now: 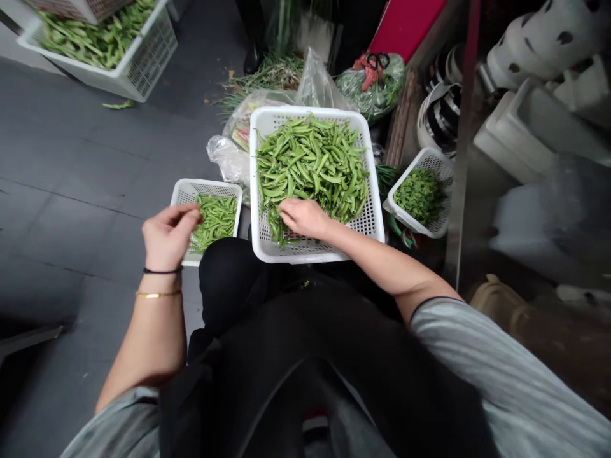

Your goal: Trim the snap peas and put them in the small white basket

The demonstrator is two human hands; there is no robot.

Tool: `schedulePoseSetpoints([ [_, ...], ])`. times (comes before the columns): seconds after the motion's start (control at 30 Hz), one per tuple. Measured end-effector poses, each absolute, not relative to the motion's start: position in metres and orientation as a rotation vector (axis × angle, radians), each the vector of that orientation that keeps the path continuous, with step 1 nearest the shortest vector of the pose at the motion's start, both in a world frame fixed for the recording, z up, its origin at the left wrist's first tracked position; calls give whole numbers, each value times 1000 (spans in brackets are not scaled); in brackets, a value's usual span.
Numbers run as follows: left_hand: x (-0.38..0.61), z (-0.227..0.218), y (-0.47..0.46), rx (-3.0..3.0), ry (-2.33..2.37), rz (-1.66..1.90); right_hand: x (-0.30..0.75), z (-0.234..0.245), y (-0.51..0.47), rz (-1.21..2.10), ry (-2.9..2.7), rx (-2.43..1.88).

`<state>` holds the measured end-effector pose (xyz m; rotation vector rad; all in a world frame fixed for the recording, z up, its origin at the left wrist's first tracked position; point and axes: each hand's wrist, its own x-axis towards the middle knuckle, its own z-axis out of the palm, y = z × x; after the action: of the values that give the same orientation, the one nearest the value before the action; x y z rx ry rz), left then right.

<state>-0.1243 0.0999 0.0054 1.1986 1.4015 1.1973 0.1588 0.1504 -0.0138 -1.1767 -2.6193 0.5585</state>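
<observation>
A large white basket [377, 219] filled with green pea pods [315, 162] sits in front of my lap. My right hand [304, 217] reaches over its near side, fingers closed low among the pods; what they hold is hidden. To the left stands a smaller white basket [179, 191] with more green pods [217, 219] inside. My left hand [169, 235] hovers by its left edge, thumb and fingers pinched together. Whether a pod is in that pinch is too small to make out.
At upper left is a white crate [153, 60] of green pods, one stray pod [118, 104] near it on the floor. Bagged greens with red-handled scissors [372, 69] lie beyond the large basket. A basket of leafy greens [420, 194] and white tubs [525, 121] are at right.
</observation>
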Motion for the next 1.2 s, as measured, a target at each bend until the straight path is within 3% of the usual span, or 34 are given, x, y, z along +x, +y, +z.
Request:
schedulePoseSetpoints([
  [0.13, -28, 31, 59, 928, 1163, 840, 185, 11, 112, 1022, -1937, -1253],
  [0.23, 17, 25, 51, 687, 1043, 962, 192, 21, 77, 1154, -1802, -1204],
  [0.43, 25, 28, 52, 649, 1010, 911, 209, 35, 40, 768, -2346, -900],
  [0.7, 38, 41, 34, 578, 1021, 940, 215, 49, 33, 344, -2386, -1072],
  [0.9, 40, 34, 28, 424, 966, 917, 217, 39, 33, 365, -2311, -970],
  [1.07, 45, 31, 26, 368, 895, 886, 217, 41, 28, 599, -2159, -953],
  [1.2, 38, 34, 28, 502, 838, 744, 225, 47, 30, 1297, -1903, -1057],
])
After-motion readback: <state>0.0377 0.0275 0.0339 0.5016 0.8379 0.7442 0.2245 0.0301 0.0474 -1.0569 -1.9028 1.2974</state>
